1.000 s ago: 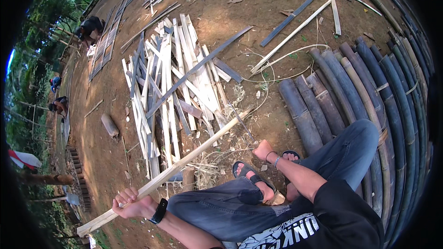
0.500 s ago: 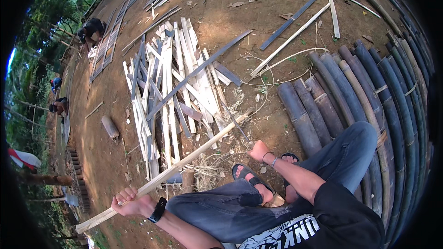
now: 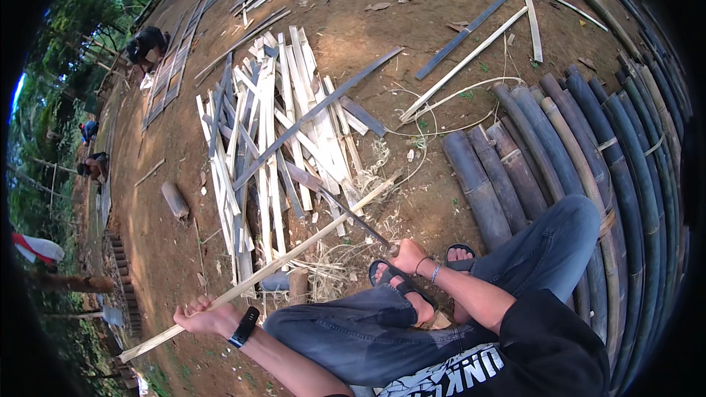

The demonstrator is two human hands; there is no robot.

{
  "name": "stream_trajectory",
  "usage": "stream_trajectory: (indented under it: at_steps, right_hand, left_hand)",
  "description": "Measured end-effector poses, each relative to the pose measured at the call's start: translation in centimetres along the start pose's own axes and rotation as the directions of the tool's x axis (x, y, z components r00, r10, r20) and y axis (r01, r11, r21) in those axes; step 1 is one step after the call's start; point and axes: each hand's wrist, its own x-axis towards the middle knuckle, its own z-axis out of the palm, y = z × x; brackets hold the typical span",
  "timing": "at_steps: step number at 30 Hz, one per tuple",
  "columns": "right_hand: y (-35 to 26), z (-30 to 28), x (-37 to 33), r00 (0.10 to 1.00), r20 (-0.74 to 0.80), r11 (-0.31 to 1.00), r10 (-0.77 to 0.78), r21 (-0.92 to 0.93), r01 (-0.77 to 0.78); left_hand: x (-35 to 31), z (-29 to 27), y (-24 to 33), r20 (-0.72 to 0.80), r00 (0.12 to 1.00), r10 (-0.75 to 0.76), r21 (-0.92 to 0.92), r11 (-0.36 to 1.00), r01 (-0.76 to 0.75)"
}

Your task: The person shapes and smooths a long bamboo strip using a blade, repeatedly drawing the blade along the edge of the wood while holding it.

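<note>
A long pale bamboo strip (image 3: pixel 294 251) slants across the view from lower left to the middle. My left hand (image 3: pixel 206 317) is closed round it near its lower-left end. In my right hand (image 3: pixel 407 258), closed on its handle, is a long dark-bladed knife (image 3: pixel 358 222). The blade points up and left and crosses the strip; I cannot tell whether it touches. Beneath the strip stands a short wooden stump (image 3: pixel 298 285), with pale shavings (image 3: pixel 342 270) lying beside it.
A heap of split bamboo strips (image 3: pixel 268 132) lies ahead. Thick dark bamboo poles (image 3: pixel 482 191) are stacked at my right. A short bamboo piece (image 3: pixel 175 201) lies on the left. Two crossed strips (image 3: pixel 531 15) lie far right. A person (image 3: pixel 149 45) bends over a bamboo frame (image 3: pixel 168 77) far left.
The knife in my right hand has moved left and down, its blade shifting along with it. My left hand still grips the strip, its end slightly lower.
</note>
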Motion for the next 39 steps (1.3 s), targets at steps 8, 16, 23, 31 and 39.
stream_trajectory:
  at_steps: [8, 16, 23, 31, 39]
  right_hand:
    - [2.1, 0.1, 3.0, 0.995, -0.098, 0.997, -0.031, -0.075, 0.024]
    - [5.8, -2.4, 7.2, 0.97, -0.114, 0.976, 0.213, -0.024, -0.217]
    - [6.7, -3.1, 8.7, 0.957, -0.115, 0.962, 0.267, -0.027, -0.272]
    - [9.5, 0.2, 8.5, 0.96, -0.138, 0.969, 0.245, 0.01, -0.246]
    - [2.6, 2.1, 1.1, 0.999, -0.038, 0.993, 0.028, 0.118, -0.024]
  left_hand:
    - [-0.9, 0.7, -0.3, -0.015, 0.999, 0.046, 0.048, 0.998, -0.045]
    - [0.3, 1.1, -1.1, -0.067, 0.997, 0.03, 0.031, 0.999, -0.028]
    - [0.3, 1.3, -1.5, -0.06, 0.998, 0.017, 0.028, 0.999, -0.015]
    - [-0.9, 1.6, -1.0, 0.015, 1.0, 0.021, 0.004, 1.0, -0.022]
    - [-1.6, -0.2, 0.6, 0.43, 0.9, -0.063, -0.191, 0.968, 0.159]
